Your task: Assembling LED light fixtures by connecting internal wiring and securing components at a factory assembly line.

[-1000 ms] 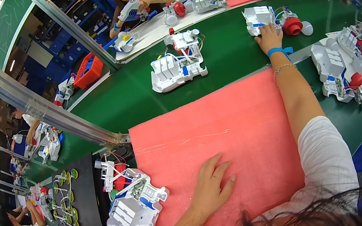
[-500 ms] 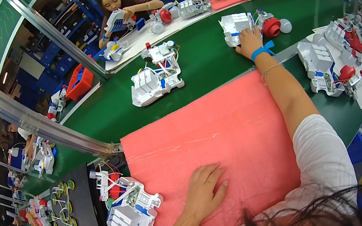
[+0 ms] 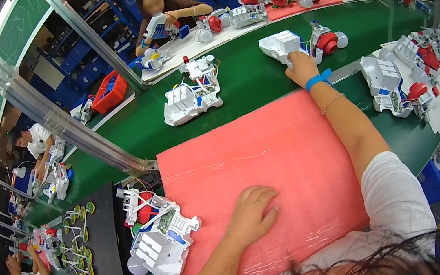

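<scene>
My right hand (image 3: pixel 302 68) reaches out over the green conveyor belt (image 3: pixel 249 85), its fingers closed on the near edge of a white plastic housing (image 3: pixel 279 44). Wired to that housing are a red round part (image 3: pixel 328 43) and a white ball-like part. A blue band circles my right wrist. My left hand (image 3: pixel 254 214) lies on a pink foam mat (image 3: pixel 247 156), fingers stretched out and nothing in them. Further left on the belt sits another white housing (image 3: pixel 189 98) with exposed wires and a circuit board.
Left of the mat stands a similar housing (image 3: pixel 163 247), beside a black board (image 3: pixel 98 247) with several yellow-green rings. More assemblies (image 3: pixel 390 84) crowd the right side. Co-workers (image 3: pixel 166 14) handle parts across the belt. A metal post (image 3: pixel 70 122) rises at the left.
My right hand has drawn the white housing a little to the left and nearer, turning it slightly. My left hand stays on the mat. The whole view has shifted slightly.
</scene>
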`<state>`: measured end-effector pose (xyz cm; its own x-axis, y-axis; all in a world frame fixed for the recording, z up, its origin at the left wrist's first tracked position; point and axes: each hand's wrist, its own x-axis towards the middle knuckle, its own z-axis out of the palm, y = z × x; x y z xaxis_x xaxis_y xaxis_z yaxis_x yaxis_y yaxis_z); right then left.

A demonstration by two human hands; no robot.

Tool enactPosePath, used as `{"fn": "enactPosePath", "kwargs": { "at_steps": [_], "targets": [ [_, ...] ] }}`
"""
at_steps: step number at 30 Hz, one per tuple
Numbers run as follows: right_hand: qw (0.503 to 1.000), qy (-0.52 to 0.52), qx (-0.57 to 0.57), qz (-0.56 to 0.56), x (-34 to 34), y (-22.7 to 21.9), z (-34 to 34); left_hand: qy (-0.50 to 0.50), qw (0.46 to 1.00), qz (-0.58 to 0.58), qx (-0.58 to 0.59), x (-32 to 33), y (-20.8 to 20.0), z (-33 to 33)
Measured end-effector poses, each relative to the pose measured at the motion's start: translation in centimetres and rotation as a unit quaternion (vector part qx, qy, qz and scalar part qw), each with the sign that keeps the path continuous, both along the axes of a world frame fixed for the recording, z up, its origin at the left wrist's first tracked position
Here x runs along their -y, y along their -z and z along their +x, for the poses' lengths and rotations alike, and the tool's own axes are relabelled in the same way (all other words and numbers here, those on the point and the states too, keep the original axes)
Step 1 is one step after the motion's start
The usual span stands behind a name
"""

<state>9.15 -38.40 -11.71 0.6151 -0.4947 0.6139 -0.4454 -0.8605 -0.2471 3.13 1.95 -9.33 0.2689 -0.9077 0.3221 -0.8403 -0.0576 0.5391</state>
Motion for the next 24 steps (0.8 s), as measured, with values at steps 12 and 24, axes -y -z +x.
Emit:
{"fn": "enactPosePath", "kwargs": {
  "at_steps": [12, 24],
  "targets": [
    [0.848, -0.33, 0.183, 0.373, -10.2, -5.4, -14.2, -0.117, 0.941, -0.083, -0.307, -1.0, 3.1, 1.4],
    [0.806, -0.532, -0.143, 0.219, -15.9, -2.7, -26.4, -0.185, 0.882, -0.042, -0.432, 1.1, -1.6, 3.0]
  ]
}}
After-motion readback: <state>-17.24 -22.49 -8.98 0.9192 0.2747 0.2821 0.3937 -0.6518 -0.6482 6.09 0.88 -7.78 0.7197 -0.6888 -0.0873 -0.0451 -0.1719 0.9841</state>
